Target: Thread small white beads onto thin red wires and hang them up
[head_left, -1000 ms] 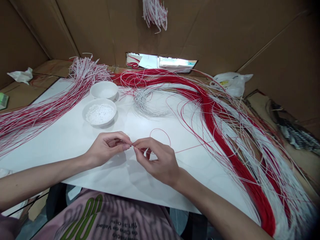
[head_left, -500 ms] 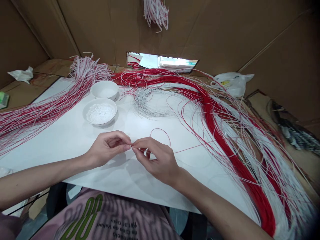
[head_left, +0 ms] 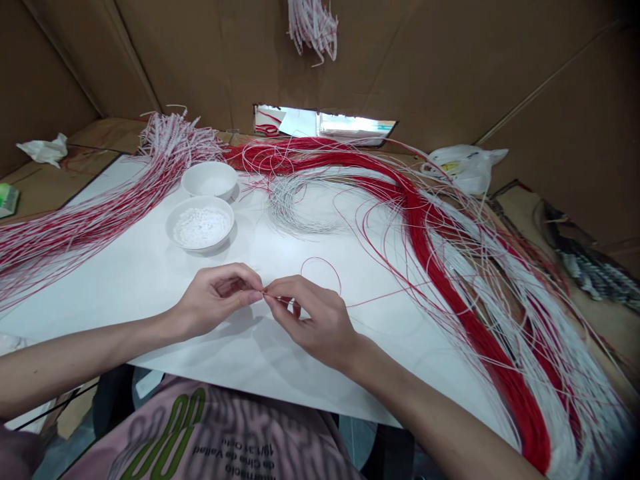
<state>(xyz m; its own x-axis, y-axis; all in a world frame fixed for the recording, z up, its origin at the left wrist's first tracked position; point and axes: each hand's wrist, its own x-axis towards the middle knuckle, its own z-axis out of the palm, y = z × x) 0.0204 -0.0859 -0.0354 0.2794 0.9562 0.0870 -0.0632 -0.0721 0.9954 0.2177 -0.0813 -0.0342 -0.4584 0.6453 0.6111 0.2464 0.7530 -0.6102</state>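
Over the front of the white table, my two hands meet fingertip to fingertip. My left hand pinches between thumb and forefinger; the tiny thing there is mostly hidden. My right hand is closed in a pinch on a thin red cord, which loops up behind the fingers and runs right to the bundle. Beyond my left hand stands a white bowl holding small white pieces like beads. A second white bowl stands just behind it.
A thick bundle of red cords and white cords curves along the right side. Red and white strands with pale ends lie at left. A coil of white cord sits mid-table. Cardboard walls surround; a plastic bag lies back right.
My left fingertips have shifted very slightly to the right, closer to my right fingertips. The right hand, cords and bowls look the same.
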